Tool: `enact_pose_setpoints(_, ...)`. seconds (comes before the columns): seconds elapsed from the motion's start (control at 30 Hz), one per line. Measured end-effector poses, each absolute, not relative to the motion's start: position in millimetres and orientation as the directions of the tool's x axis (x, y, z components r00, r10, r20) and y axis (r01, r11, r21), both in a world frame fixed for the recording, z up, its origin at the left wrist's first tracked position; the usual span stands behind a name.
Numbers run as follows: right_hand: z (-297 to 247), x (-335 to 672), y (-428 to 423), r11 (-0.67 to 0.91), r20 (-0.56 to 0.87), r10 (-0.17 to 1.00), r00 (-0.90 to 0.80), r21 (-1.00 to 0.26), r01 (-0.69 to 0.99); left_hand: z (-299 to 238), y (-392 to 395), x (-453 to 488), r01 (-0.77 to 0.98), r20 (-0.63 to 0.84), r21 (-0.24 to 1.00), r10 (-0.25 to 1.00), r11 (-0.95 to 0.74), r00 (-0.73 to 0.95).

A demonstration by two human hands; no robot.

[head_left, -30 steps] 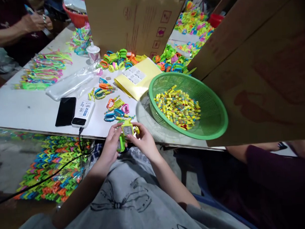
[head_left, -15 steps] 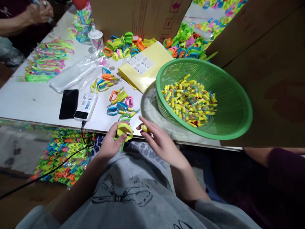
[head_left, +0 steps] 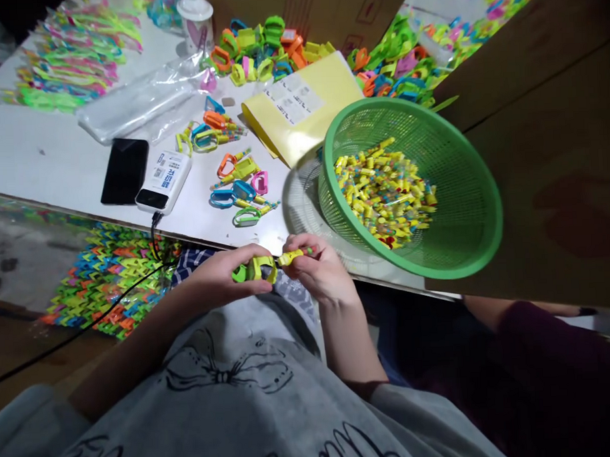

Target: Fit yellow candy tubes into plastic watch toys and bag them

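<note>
My left hand (head_left: 221, 278) is closed on a yellow plastic ring-shaped piece (head_left: 261, 265), and a green plastic piece (head_left: 240, 273) shows behind it in the same grip. My right hand (head_left: 324, 271) pinches a small yellow tube (head_left: 290, 257) with coloured bits at its outer end. The tube's inner end meets the ring-shaped piece or lies right beside it; I cannot tell which. On the table just beyond my hands lie several coloured ring pieces with tubes, among them a green one (head_left: 247, 217) and a pink one (head_left: 260, 183).
A green mesh basket (head_left: 491, 202) holds a heap of yellow tubes (head_left: 384, 192). Further off are a yellow folder (head_left: 330, 87), loose ring pieces (head_left: 273, 33), a lidded cup (head_left: 196, 22) and plastic bags (head_left: 140, 101). A phone (head_left: 125, 171) lies beside a cabled power bank (head_left: 164, 180).
My hands have come together. The right hand has turned and now pinches the tube against or beside the yellow ring piece. The head view has tilted down, so the co-worker's hands at the upper left have left view.
</note>
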State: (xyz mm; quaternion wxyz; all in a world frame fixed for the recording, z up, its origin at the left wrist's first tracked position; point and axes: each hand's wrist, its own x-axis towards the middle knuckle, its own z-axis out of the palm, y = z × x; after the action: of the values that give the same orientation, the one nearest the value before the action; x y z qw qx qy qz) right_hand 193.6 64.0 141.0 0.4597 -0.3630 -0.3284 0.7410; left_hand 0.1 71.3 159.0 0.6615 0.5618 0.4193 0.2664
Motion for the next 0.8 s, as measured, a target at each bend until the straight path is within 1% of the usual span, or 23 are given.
enact_pose_setpoints(0.1,141,194,64,-0.437,-0.269,0.88,-0.393,-0.782,-0.444,158,71,-1,0.199,-0.234,0.969,0.81,0.148,0.537)
enact_pose_setpoints(0.23,146,194,65,-0.479,-0.306,0.86,-0.408,-0.758,-0.442,166,72,-2,0.352,-0.307,0.931,0.735,0.099,0.604)
enact_pose_setpoints(0.3,147,192,66,-0.454,-0.298,0.876,-0.379,-0.774,-0.441,171,73,-2,0.397,-0.334,0.914,0.705,0.081,0.625)
enact_pose_setpoints(0.43,147,188,65,-0.359,-0.242,0.916,-0.32,-0.85,-0.385,172,74,-3,0.421,-0.335,0.905,0.704,0.056,0.626)
enact_pose_setpoints(0.5,146,188,65,-0.322,-0.205,0.919,-0.337,-0.883,-0.342,170,73,-3,0.442,-0.343,0.896,0.705,0.046,0.621)
enact_pose_setpoints(0.6,145,189,65,-0.308,-0.181,0.906,-0.383,-0.902,-0.303,169,73,-3,0.461,-0.346,0.887,0.701,0.029,0.623)
enact_pose_setpoints(0.8,152,194,66,-0.285,-0.173,0.882,-0.438,-0.936,-0.205,169,69,-4,0.474,-0.287,0.878,0.722,-0.063,0.629)
